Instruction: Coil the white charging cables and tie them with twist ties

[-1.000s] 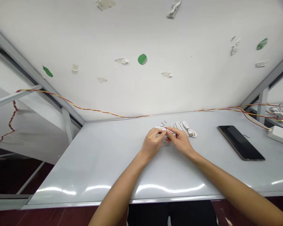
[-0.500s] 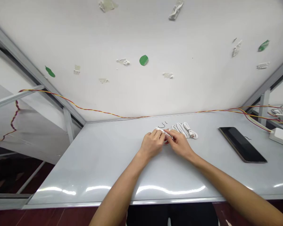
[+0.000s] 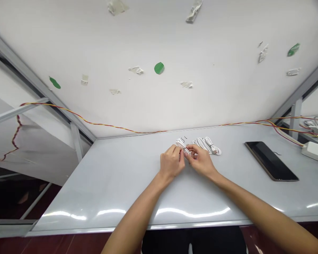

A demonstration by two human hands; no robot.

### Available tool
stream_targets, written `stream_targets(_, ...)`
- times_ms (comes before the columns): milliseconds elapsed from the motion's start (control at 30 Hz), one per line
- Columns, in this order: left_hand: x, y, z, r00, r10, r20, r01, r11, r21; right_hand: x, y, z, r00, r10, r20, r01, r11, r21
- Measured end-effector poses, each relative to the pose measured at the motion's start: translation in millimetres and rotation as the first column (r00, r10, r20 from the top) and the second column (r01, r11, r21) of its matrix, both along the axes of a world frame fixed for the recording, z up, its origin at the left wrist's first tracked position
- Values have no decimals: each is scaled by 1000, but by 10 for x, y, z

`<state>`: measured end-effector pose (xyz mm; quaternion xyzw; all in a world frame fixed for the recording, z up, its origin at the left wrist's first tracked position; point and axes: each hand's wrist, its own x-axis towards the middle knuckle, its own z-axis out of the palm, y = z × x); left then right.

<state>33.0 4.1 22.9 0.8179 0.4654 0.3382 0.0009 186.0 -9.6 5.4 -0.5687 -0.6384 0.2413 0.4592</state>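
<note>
Between my two hands is a folded white cable point(image 3: 179, 142) with a dark twist tie around its middle. My left hand point(image 3: 171, 162) is closed on its left side, with the fingers bent. From the right, my right hand point(image 3: 200, 160) pinches the bundle near the tie with thumb and fingers; its fingertips partly hide it. Just right of my right hand lie more coiled white cables point(image 3: 202, 144). The rightmost cable bundle point(image 3: 212, 146) has a dark tie around it and a plug showing. Short dark tie pieces point(image 3: 182, 139) lie behind my hands.
A dark phone-like slab point(image 3: 271, 161) lies on the grey table point(image 3: 108, 183) at the right. Beyond it sits a white power strip point(image 3: 315, 152). Red and yellow twisted wires point(image 3: 108, 125) run along the foot of the white wall point(image 3: 159, 102).
My hands have turned the cable bundle slightly, so more of its far end and the tie shows. My left hand has dropped a little. The camera view has shifted slightly.
</note>
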Motion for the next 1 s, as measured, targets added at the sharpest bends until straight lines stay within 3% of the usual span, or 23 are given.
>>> stream_targets(233, 1, 6, 107, 945, -75, 318, 117, 987, -114, -69, -90, 5, 973, -88, 214, 22, 956, 293)
stream_targets(367, -5, -6, 189, 867, -24, 498, 158, 960, -230, -65, -86, 22, 956, -89, 278, -15, 936, 352)
stream_targets(533, -4, -33, 247, 810, 18, 586, 197, 933, -300, -65, -84, 52, 955, -88, 285, -25, 929, 370)
stream_targets(667, 4, -29, 247, 646, 184, 741, 374, 770, -517, -52, -81, 45, 959, -76, 274, -38, 920, 390)
stream_targets(833, 1, -33, 273, 431, 366, 825, 586, 581, -564, -10, -32, -17, 959, -74, 275, -65, 885, 462)
stream_targets(1000, 8, -65, 265, 434, 465, 772, 735, 313, -601, 78, 7, -47, 960, -40, 276, -111, 854, 508)
